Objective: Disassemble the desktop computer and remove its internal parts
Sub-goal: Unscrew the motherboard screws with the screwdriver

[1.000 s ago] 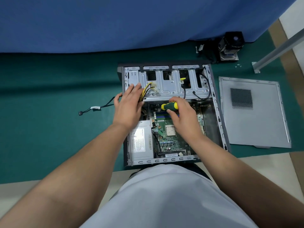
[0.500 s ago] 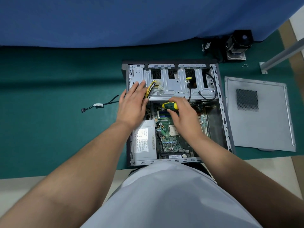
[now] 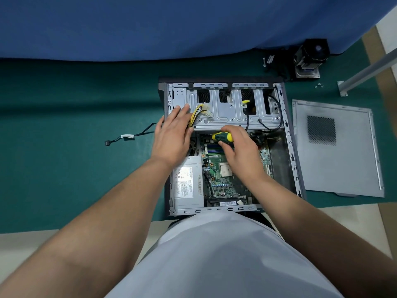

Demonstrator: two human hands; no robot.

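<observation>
Head view: open grey metal computer case (image 3: 287, 147) lies on the green mat. Left hand (image 3: 174, 136) rests on its left edge, fingers straight. Right hand (image 3: 240, 149) grips a yellow-and-green screwdriver (image 3: 222, 137) over the green motherboard (image 3: 223, 179) inside.

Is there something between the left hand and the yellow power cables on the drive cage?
Nothing visible: the left hand lies flat on the drive cage corner, its fingers right beside the yellow power cables.
</observation>
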